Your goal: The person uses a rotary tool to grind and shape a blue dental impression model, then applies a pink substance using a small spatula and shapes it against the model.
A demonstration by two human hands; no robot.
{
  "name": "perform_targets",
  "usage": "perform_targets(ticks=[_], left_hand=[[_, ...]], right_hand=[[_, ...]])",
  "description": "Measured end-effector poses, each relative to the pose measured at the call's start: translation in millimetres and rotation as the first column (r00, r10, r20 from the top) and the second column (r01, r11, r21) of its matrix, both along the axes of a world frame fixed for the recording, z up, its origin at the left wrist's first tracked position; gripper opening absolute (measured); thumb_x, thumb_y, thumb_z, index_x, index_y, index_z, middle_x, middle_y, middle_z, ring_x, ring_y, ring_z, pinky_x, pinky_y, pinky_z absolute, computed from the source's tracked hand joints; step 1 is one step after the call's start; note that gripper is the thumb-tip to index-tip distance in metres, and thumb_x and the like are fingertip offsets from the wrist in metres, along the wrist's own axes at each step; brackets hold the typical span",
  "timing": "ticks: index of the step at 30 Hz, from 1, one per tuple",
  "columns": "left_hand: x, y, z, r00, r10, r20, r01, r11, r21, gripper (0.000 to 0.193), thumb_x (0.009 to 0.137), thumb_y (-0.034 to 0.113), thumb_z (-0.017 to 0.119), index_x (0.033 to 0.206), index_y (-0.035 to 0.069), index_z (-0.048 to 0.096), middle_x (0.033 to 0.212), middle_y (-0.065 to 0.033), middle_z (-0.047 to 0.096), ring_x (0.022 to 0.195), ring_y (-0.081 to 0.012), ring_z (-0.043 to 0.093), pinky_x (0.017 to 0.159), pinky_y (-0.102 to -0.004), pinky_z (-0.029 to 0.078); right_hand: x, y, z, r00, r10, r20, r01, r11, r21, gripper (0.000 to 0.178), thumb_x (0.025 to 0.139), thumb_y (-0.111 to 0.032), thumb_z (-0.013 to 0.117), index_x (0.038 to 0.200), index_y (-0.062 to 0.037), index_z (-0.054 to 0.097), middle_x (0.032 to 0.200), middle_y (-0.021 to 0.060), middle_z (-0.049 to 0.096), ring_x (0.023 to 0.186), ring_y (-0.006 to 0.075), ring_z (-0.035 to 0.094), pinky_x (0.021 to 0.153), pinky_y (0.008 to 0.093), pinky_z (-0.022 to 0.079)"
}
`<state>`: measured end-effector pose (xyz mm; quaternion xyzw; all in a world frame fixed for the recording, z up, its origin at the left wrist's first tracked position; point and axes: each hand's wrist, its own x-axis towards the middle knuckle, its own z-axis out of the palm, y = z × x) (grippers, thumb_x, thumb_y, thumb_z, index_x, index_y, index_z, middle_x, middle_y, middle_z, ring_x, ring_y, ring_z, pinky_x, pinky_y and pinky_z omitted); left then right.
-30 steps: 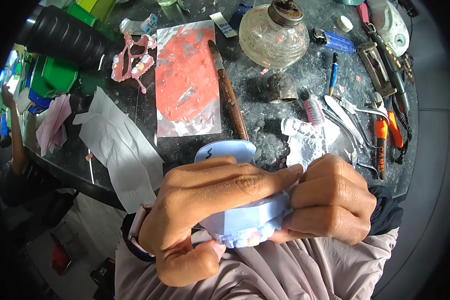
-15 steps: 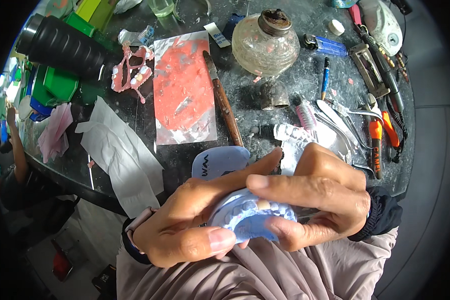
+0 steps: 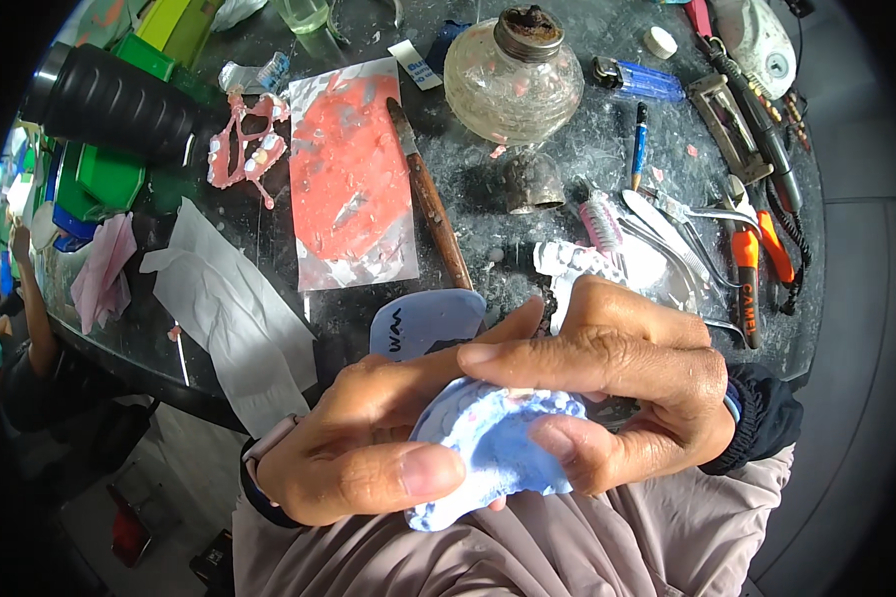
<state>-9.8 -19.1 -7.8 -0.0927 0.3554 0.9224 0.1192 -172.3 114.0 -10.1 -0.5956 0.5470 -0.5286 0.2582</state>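
Note:
A light blue plaster dental model (image 3: 503,453) is held between my two hands just above my lap, tilted with its hollow inner side showing. My left hand (image 3: 363,448) grips its left side, thumb on the inner face. My right hand (image 3: 632,383) holds the other side, with its index finger over the row of teeth and its thumb near the inner right face. One cream-coloured tooth shows below the right fingers, partly hidden. Beyond my left hand, a flat-faced blue plaster piece (image 3: 423,318) with dark marks lies on the table.
A red-pink wax sheet (image 3: 348,179) carries a wooden-handled wax knife (image 3: 433,204) at its edge. Beyond stand a glass spirit lamp (image 3: 513,95) and its metal cap (image 3: 535,186). Orange-handled pliers (image 3: 745,264) lie right; white tissue (image 3: 234,298) and a black bottle (image 3: 119,104) are left.
The dental model has been tipped so more of its hollow inner face shows and its teeth are turned away. Both hands still hold it. The view has shifted slightly.

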Motion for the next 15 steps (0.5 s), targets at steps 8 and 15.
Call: perform_targets(ticks=[8,15], left_hand=[[1,0,-1,0.999,0.032,-0.041,-0.033,0.999,-0.013,0.064,0.085,0.031,0.045,0.131,-0.012,0.03,0.113,-0.0177,0.054,0.099,-0.0209,0.054,0.083,-0.0311,0.043],[-3,-5,-6,0.992,-0.014,0.125,-0.007,0.986,0.164,0.095,0.079,0.045,0.061,0.142,0.001,0.004,0.132,-0.037,0.031,0.099,-0.0473,0.056,0.065,-0.0369,0.056]], right_hand=[[-5,0,3,0.995,-0.102,-0.022,0.101,0.994,-0.035,0.051,0.077,-0.034,0.051,0.1,0.0101,0.064,0.059,0.0085,0.051,0.047,0.0117,0.042,0.045,0.0256,0.032],[-27,3,41,0.837,-0.354,-0.418,0.387,0.922,-0.006,0.021,0.063,-0.003,0.047,0.076,0.0038,0.062,0.067,0.0087,0.053,0.059,0.0171,0.047,0.055,0.0292,0.037]])
